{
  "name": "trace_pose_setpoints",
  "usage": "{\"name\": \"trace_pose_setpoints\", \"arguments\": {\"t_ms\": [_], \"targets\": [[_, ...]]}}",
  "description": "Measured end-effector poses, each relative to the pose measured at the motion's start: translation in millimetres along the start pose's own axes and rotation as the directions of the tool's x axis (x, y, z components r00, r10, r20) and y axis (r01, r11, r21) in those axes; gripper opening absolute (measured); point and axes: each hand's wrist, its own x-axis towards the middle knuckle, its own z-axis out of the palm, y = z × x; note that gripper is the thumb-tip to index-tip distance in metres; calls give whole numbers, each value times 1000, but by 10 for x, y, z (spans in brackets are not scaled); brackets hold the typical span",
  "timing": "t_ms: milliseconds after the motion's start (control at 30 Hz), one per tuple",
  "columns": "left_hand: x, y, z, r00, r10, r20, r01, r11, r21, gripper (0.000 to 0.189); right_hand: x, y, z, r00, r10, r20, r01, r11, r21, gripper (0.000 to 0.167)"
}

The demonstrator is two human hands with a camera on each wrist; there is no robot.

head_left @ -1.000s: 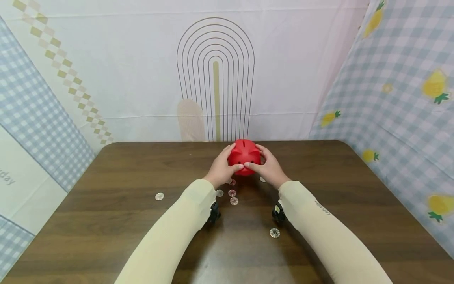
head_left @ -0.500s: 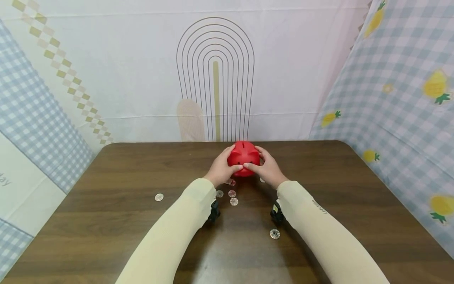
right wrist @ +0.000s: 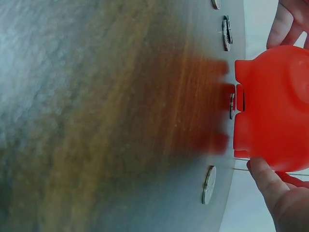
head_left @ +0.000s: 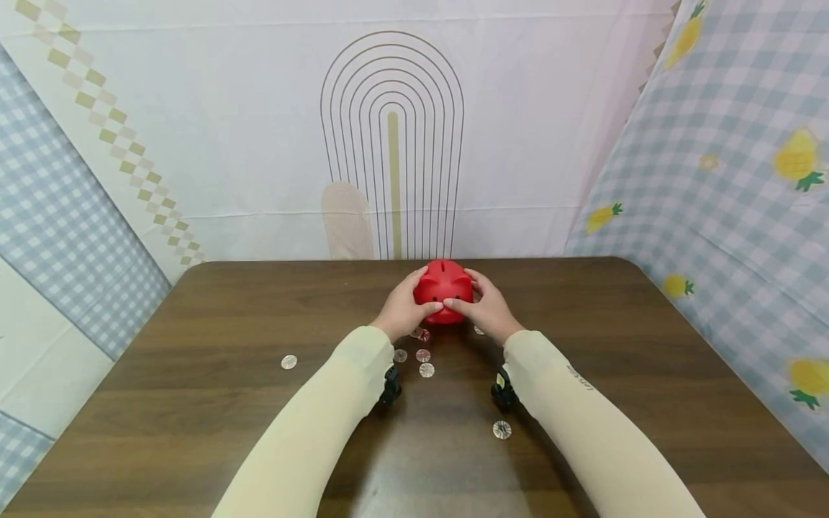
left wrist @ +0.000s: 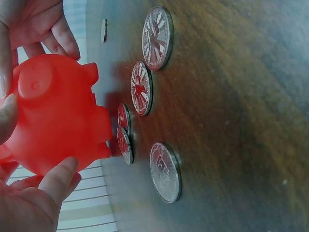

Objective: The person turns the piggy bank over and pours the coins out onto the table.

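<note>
A red piggy bank (head_left: pixel 443 280) is between both hands near the table's far edge, its slot on top and its face toward me. My left hand (head_left: pixel 400 309) grips its left side, and my right hand (head_left: pixel 487 309) grips its right side. Both thumbs lie across the snout and nearly meet. In the left wrist view, the piggy bank (left wrist: pixel 58 116) has its feet close to the tabletop. A thin gap seems to show under the feet of the piggy bank (right wrist: pixel 275 111) in the right wrist view; contact is hard to tell. Several silver coins (head_left: pixel 426 370) lie just in front.
Another coin (head_left: pixel 288 362) lies to the left on the brown wooden table (head_left: pixel 233 309). One more coin (head_left: pixel 501 429) is nearer to me, by the right forearm. A patterned white cloth (head_left: pixel 531 129) hangs behind the table, and a checked cloth (head_left: pixel 706 237) along its right.
The piggy bank has come down very slightly, with both hands still gripping it. The whole head view has shifted a little. The coins have stayed where they lay.
</note>
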Motion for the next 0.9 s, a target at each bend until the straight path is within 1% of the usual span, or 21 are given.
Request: {"name": "trace_pose_setpoints", "arguments": {"t_ms": [200, 433, 567, 700, 900], "targets": [[10, -12, 10, 1000, -9, 2, 9, 1000, -4, 73, 2, 23, 3, 1000, -6, 0, 6, 1000, 7, 75], [40, -3, 15, 1000, 11, -7, -11, 1000, -26, 72, 19, 38, -5, 1000, 5, 0, -5, 1000, 0, 75], [59, -11, 22, 1000, 17, -10, -18, 1000, -20, 72, 26, 43, -5, 1000, 21, 0, -21, 1000, 7, 75], [65, -17, 31, 1000, 9, -8, -9, 1000, -16, 72, 27, 46, -10, 999, 43, -1, -43, 999, 2, 76], [55, -15, 43, 1000, 12, -6, -12, 1000, -24, 72, 24, 59, -24, 999, 49, 6, -49, 999, -10, 76]]}}
